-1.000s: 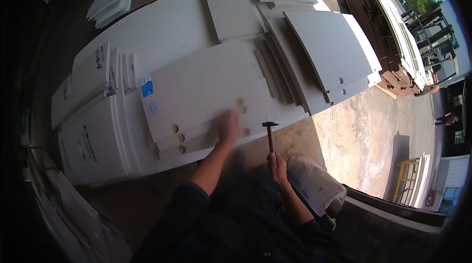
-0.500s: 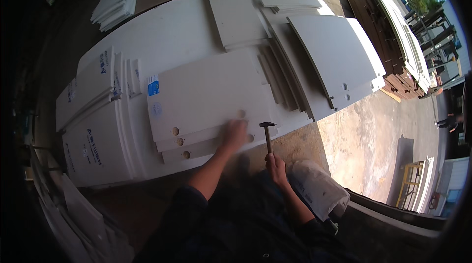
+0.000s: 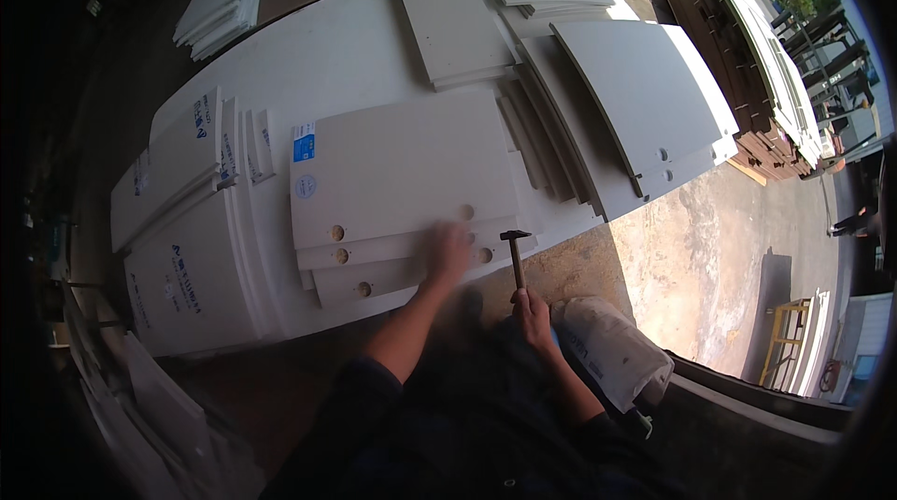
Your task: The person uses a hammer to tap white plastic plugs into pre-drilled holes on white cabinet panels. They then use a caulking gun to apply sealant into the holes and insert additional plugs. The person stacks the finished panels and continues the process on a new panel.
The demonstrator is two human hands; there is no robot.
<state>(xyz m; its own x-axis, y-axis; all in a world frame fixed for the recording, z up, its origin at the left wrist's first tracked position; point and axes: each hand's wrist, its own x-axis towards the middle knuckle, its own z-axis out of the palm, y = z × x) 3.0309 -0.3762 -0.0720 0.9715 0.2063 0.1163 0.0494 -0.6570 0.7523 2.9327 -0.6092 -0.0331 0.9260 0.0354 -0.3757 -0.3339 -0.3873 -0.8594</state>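
Observation:
My right hand (image 3: 533, 313) is closed around the handle of a hammer (image 3: 518, 264), held upright with its dark head just past the near edge of the panels. My left hand (image 3: 451, 252), smeared by motion, is over the near part of a stack of white panels (image 3: 402, 154), left of the round holes at its right side; its fingers cannot be made out. The top panel bears a blue label (image 3: 304, 142) and a round stamp. Lower panels stick out toward me in steps, with round holes (image 3: 364, 290) near their front edges.
White panels with blue print (image 3: 177, 285) lie at left. More white panels (image 3: 645, 98) and narrow strips lie at right on the large white sheet (image 3: 308, 42). A white sack (image 3: 612, 350) stands by my right forearm. Brown boards (image 3: 715, 61) are stacked beyond; a yellow frame (image 3: 785, 341) stands far right.
The top panels have slid a little away from me, showing more of the lower one. My left hand is slightly farther left on the stack. The hammer stays in my right hand.

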